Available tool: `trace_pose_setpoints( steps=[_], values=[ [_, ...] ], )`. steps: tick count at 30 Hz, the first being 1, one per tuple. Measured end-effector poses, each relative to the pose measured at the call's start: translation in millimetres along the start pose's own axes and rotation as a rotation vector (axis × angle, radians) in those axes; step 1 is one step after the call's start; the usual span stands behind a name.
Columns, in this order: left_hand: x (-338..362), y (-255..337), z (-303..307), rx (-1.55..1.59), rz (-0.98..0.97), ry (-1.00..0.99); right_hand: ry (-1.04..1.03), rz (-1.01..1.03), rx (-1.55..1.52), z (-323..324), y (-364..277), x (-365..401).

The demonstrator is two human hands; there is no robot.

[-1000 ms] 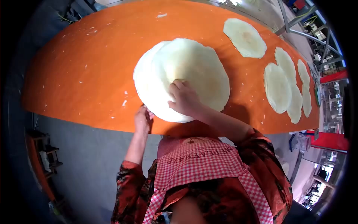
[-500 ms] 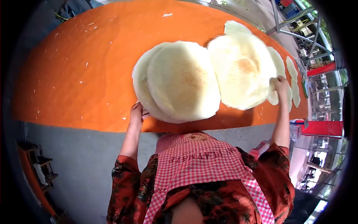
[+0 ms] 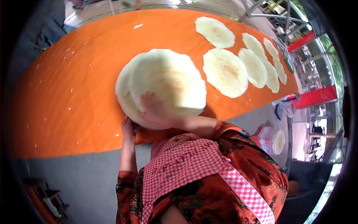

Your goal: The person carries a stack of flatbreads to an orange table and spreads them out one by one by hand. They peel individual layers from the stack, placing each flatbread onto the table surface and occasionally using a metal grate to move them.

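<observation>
A stack of large round flatbreads (image 3: 167, 71) lies near the front edge of the orange table (image 3: 74, 108), its layers slightly offset. My left hand (image 3: 129, 126) is at the stack's lower left edge, its fingers closed and partly hidden there; whether they pinch a bread cannot be made out. My right hand (image 3: 153, 105) reaches across the stack and rests over its top bread, blurred, with its fingers apart. Right of the stack, a browned flatbread (image 3: 225, 72) lies flat on the table.
Another flatbread (image 3: 215, 32) is at the back, and several thinner-looking ones (image 3: 253, 68) lie to the right. A bag with a round bread (image 3: 278, 142) is below the table's right side. Metal frames (image 3: 268, 16) stand beyond.
My right hand has let go of the flatbread at the right, which now lies flat, and moved left onto the stack. My left hand remains by the stack's edge. The view has shifted.
</observation>
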State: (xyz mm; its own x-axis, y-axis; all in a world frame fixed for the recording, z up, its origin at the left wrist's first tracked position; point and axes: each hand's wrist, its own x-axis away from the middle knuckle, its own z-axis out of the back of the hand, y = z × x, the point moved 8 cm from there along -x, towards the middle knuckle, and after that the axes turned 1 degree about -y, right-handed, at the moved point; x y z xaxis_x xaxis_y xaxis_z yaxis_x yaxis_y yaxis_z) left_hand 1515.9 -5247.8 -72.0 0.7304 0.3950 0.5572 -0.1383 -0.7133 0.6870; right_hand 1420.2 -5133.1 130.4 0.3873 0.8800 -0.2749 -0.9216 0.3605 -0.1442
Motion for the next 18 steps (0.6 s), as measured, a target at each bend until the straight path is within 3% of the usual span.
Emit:
trace_pose_setpoints(
  steps=[1,3,5,7,10,13,15,16,17,18],
  values=[
    [-5.4,-6.7,8.5,0.033,0.001,0.025,0.169,0.11,0.099,-5.4,-4.1,8.2],
    [-1.2,-3.8,8.0,-0.001,-0.008,0.071,-0.077,-0.256,-0.131,-48.6,35.5,-1.4],
    [2.7,1.6,4.1,0.036,-0.018,0.062,-0.387,-0.441,-0.606,-56.5,64.0,-6.2],
    [0.1,1.5,8.7,0.018,-0.047,0.038,-0.254,-0.44,-0.561,-44.4,85.5,-10.2],
    [0.6,-1.6,11.2,-0.039,-0.043,0.103,-0.357,-0.451,-0.623,-36.0,108.9,-15.6],
    [5.0,1.7,5.9,-0.05,-0.048,0.208,-0.558,-0.339,-0.51,-23.7,156.8,-37.1],
    [4.5,2.0,8.7,-0.073,-0.02,0.28,-0.444,-0.106,-0.243,6.6,211.9,-84.2],
    [3.1,1.8,8.1,-0.065,-0.021,0.27,-0.526,-0.279,-0.35,27.4,246.5,-110.1],
    [3.3,0.6,9.3,-0.058,-0.016,0.267,-0.549,-0.265,-0.145,60.1,266.1,-144.7],
    [1.9,-0.2,10.7,-0.052,-0.009,0.265,-0.401,-0.183,-0.082,74.7,305.1,-180.3]
  ],
)
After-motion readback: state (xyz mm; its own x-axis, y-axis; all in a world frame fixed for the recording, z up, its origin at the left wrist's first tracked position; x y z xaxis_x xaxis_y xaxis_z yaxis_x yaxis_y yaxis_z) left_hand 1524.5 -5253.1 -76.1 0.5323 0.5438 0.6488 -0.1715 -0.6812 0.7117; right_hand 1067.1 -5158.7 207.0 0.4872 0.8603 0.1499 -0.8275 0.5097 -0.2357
